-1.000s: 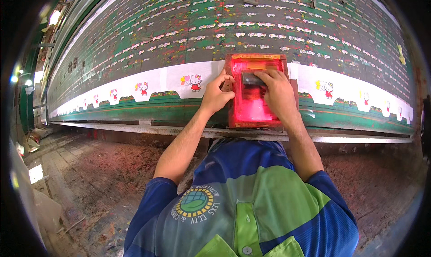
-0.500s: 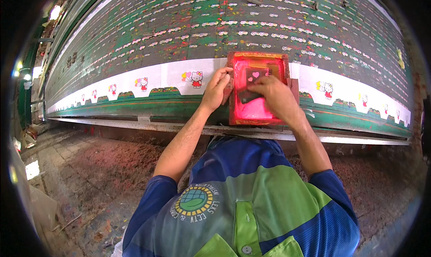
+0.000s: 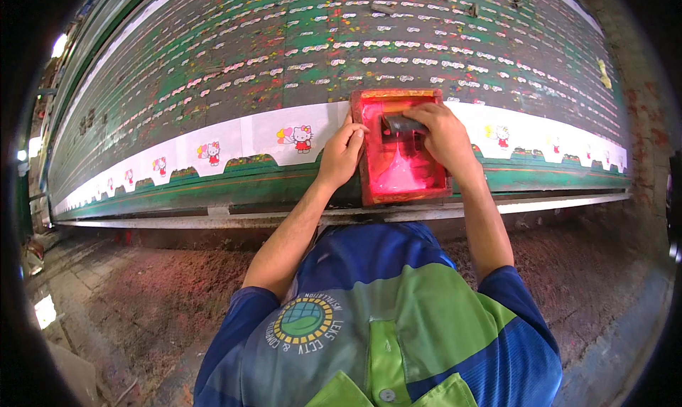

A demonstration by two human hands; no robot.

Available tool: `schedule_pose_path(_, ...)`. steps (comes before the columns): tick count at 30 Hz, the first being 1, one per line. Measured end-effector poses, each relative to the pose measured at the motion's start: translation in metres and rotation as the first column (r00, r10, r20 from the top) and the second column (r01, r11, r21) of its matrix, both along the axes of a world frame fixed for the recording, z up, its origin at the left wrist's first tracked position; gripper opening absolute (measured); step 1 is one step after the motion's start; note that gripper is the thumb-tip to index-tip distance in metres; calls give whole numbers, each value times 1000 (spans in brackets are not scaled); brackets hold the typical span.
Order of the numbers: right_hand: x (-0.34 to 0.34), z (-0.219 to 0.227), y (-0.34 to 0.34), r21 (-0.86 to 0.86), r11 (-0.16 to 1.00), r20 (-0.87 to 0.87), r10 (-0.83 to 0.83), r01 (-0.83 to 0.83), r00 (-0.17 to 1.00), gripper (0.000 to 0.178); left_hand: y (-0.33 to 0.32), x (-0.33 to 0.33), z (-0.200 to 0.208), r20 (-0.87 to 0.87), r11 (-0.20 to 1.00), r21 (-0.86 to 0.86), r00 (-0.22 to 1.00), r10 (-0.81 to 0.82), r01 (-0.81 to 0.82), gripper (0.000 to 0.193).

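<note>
A red wooden printing screen frame [image 3: 406,195] lies on a long white strip [image 3: 245,138] at the near edge of the table. Wet pink ink [image 3: 401,172] covers much of its mesh. My left hand [image 3: 341,158] is closed on the frame's left side, thumb on top and fingers partly hidden. Inside the frame, my right hand [image 3: 447,140] grips a dark squeegee [image 3: 403,125] near the far end, its blade against the inked mesh. Cartoon cat prints with balloons [image 3: 302,140] show on the strip at both sides of the frame.
The long dark-and-green table [image 3: 234,80] carries rows of small printed marks and paint specks. A pale metal rail [image 3: 284,218] runs along its near edge. Small dark lumps [image 3: 382,9] lie farther back. Below is a stained, dirty floor [image 3: 170,272].
My right hand has moved the squeegee from the middle of the screen to its far end, baring more pink ink nearer me. My left hand stays on the frame. The whole view has shifted slightly.
</note>
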State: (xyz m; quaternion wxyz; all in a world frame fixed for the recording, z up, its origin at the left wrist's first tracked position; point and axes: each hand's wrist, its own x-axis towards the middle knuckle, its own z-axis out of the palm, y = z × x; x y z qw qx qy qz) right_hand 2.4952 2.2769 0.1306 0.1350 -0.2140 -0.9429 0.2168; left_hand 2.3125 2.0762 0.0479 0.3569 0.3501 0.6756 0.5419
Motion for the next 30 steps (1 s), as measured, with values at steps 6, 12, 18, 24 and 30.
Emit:
schedule_pose_path(6, -17, 14, 12, -161, 986, 208, -15, 50, 978, 46, 1, 0, 0, -1, 999, 44, 1000, 25, -25, 28)
schedule_pose_path(12, 57, 1, -57, -105, 993, 198, -29, 50, 980, 55, 0, 2, -4, 146, 1000, 4, 989, 8, -8, 21)
schedule_pose_path(18, 74, 5, -85, -110, 988, 126, -97, 111, 987, 60, 2, 7, -13, -263, 996, 40, 961, 88, -80, 40)
schedule_pose_path(24, 122, 11, -36, -110, 991, 73, -70, 78, 995, 61, 40, 60, 19, -253, 991, 122, 963, 90, -61, 38)
schedule_pose_path(30, 217, 16, 51, -130, 985, 100, -99, 112, 990, 59, 127, 158, 20, -205, 996, 95, 978, 23, -4, 38)
